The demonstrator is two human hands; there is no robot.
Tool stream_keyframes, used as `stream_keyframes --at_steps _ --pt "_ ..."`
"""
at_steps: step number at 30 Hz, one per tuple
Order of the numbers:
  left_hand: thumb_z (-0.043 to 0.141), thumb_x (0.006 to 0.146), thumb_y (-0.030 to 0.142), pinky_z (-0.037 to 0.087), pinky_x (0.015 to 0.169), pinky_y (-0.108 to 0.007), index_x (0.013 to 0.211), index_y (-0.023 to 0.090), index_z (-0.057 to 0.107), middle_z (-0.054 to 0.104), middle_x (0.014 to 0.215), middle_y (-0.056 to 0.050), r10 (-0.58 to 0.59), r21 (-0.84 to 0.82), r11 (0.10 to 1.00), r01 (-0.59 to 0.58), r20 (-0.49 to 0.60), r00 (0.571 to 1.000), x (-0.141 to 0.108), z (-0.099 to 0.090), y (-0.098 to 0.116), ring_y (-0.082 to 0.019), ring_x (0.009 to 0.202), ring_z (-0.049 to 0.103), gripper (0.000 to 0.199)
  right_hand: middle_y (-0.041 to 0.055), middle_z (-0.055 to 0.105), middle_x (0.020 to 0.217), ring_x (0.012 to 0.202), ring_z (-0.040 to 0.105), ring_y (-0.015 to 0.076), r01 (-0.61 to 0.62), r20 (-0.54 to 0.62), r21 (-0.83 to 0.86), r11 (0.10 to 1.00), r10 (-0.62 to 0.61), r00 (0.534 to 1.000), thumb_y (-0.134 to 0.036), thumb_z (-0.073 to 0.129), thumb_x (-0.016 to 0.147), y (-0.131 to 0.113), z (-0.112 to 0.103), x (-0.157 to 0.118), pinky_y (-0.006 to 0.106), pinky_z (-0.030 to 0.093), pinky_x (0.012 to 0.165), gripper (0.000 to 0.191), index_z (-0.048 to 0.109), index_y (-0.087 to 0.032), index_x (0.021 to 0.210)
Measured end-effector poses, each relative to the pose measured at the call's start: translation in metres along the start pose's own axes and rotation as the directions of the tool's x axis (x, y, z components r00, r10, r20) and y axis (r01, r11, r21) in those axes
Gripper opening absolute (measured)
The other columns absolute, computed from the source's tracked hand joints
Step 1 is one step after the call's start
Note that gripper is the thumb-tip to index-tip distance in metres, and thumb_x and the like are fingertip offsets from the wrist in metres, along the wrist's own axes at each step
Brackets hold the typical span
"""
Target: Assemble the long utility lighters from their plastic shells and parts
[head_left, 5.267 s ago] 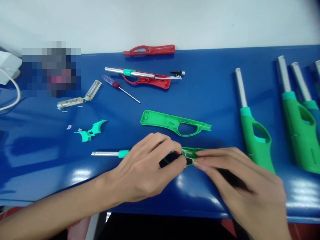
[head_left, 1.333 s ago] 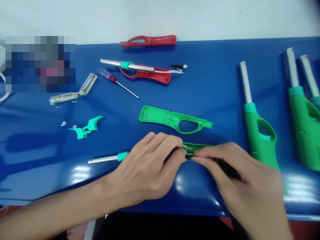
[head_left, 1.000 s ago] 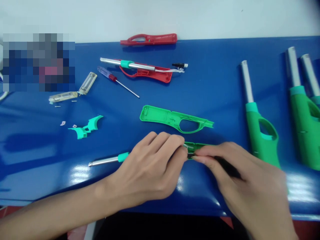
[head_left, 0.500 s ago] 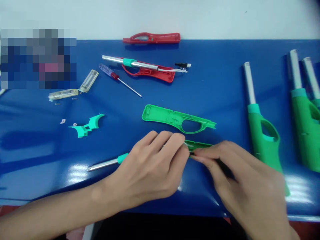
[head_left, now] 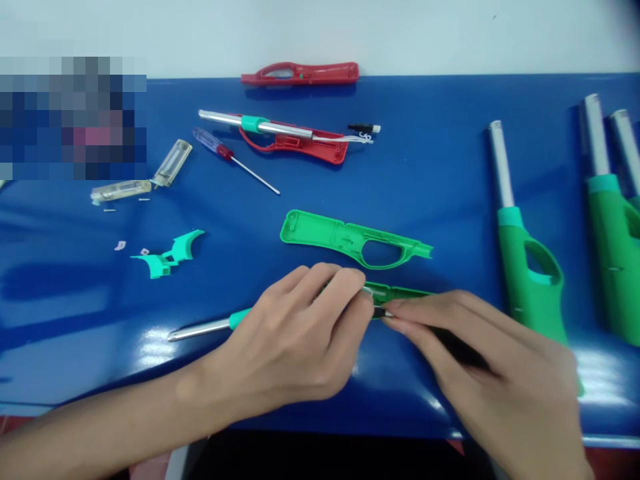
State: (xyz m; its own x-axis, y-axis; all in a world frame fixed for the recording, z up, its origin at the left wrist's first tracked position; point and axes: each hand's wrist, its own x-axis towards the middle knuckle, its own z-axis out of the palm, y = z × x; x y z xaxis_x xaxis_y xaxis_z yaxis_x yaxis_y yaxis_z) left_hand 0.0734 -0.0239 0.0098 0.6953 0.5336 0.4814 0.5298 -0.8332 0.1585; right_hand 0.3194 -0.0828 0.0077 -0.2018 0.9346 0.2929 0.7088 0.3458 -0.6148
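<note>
My left hand is closed over a green shell half and the inner end of a metal tube with a teal collar; its fingertips are hidden. From the right, my right hand pinches a small black piece between thumb and forefinger, close to the left fingers. A white wire loop shows beside them. Just beyond the hands lies another green shell half, open side up, with an oval trigger opening.
Assembled green lighters lie at the right. Behind are red shell parts, a screwdriver and a second metal tube. Teal pieces, clear tanks and small screws are at the left.
My right hand has drawn slightly away from my left, and more of the black piece shows between them. The view has shifted a little.
</note>
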Motion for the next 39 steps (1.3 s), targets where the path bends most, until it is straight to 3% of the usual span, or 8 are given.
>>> stream_keyframes --at_steps 4,7,11,16,18,23,33,39 --pt "0.06 0.115 -0.005 0.062 0.062 -0.041 0.099 0.012 0.081 0.085 0.097 -0.011 0.004 0.005 1.0 -0.004 -0.019 1.0 -0.001 0.0 -0.001 -0.026 0.081 0.08 0.031 -0.0055 0.095 0.112 0.091 0.093 0.0215 -0.025 -0.003 -0.004 1.0 0.025 1.0 -0.018 0.075 0.126 -0.002 -0.001 0.0 0.033 0.078 0.092 0.02 0.084 -0.035 0.12" --pt "0.06 0.114 -0.004 0.061 0.062 -0.04 0.097 0.013 0.08 0.085 0.097 -0.011 0.007 0.001 1.0 -0.007 -0.021 1.0 -0.001 0.001 -0.003 -0.026 0.08 0.079 0.031 -0.0002 0.095 0.111 0.094 0.094 0.0294 -0.041 -0.007 0.006 0.999 0.041 0.999 -0.031 0.083 0.121 0.001 -0.002 -0.005 0.041 0.08 0.087 0.01 0.092 -0.035 0.123" --pt "0.06 0.115 -0.003 0.059 0.06 -0.041 0.096 0.014 0.08 0.084 0.095 -0.01 0.01 -0.003 1.0 -0.01 -0.031 0.999 0.0 0.002 -0.004 -0.026 0.078 0.078 0.032 0.0041 0.094 0.111 0.102 0.094 0.0349 -0.055 -0.013 0.006 0.998 0.055 0.998 -0.047 0.091 0.114 0.004 0.0 -0.011 0.046 0.081 0.086 0.014 0.096 -0.037 0.122" --pt "0.058 0.116 -0.001 0.061 0.061 -0.042 0.095 0.014 0.08 0.084 0.095 -0.011 0.01 -0.007 1.0 -0.01 -0.029 1.0 -0.001 0.003 -0.003 -0.027 0.079 0.078 0.034 0.0045 0.094 0.112 0.104 0.095 0.0366 -0.036 -0.009 0.008 0.999 0.036 0.999 -0.046 0.092 0.114 0.002 0.0 -0.01 0.048 0.082 0.086 0.01 0.095 -0.038 0.12" --pt "0.058 0.117 0.0 0.061 0.061 -0.042 0.094 0.014 0.08 0.084 0.095 -0.011 0.012 -0.008 1.0 -0.013 -0.029 1.0 -0.001 0.003 -0.002 -0.027 0.079 0.078 0.035 0.0031 0.094 0.112 0.102 0.095 0.0345 -0.021 -0.006 0.008 1.0 0.021 1.0 -0.038 0.09 0.117 0.0 -0.001 -0.007 0.047 0.083 0.086 0.004 0.093 -0.037 0.119" --pt "0.059 0.116 0.0 0.057 0.059 -0.042 0.09 0.016 0.08 0.084 0.094 -0.011 0.008 -0.008 1.0 -0.009 -0.048 0.999 0.0 0.003 -0.003 -0.025 0.075 0.075 0.036 -0.0017 0.094 0.116 0.095 0.093 0.0193 0.042 0.01 -0.005 0.999 -0.042 0.999 -0.017 0.08 0.123 -0.003 -0.002 -0.001 0.031 0.08 0.091 0.015 0.084 -0.03 0.118" --pt "0.063 0.115 0.0 0.06 0.062 -0.042 0.095 0.015 0.08 0.086 0.097 -0.011 -0.005 -0.014 1.0 0.004 -0.047 0.999 -0.001 0.003 -0.001 -0.026 0.079 0.077 0.03 0.001 0.094 0.119 0.089 0.092 0.0161 0.112 0.001 -0.078 0.991 -0.112 0.994 -0.013 0.08 0.123 -0.006 -0.004 0.0 0.026 0.078 0.088 0.018 0.081 -0.027 0.112" --pt "0.065 0.113 -0.001 0.063 0.063 -0.042 0.098 0.014 0.08 0.087 0.101 -0.012 -0.004 -0.024 1.0 0.003 -0.03 1.0 -0.003 0.002 -0.002 -0.027 0.082 0.078 0.026 0.0001 0.095 0.122 0.102 0.094 0.0163 0.098 -0.001 -0.087 0.991 -0.099 0.995 -0.014 0.08 0.124 -0.01 -0.006 0.0 0.022 0.075 0.101 0.018 0.087 -0.025 0.111"
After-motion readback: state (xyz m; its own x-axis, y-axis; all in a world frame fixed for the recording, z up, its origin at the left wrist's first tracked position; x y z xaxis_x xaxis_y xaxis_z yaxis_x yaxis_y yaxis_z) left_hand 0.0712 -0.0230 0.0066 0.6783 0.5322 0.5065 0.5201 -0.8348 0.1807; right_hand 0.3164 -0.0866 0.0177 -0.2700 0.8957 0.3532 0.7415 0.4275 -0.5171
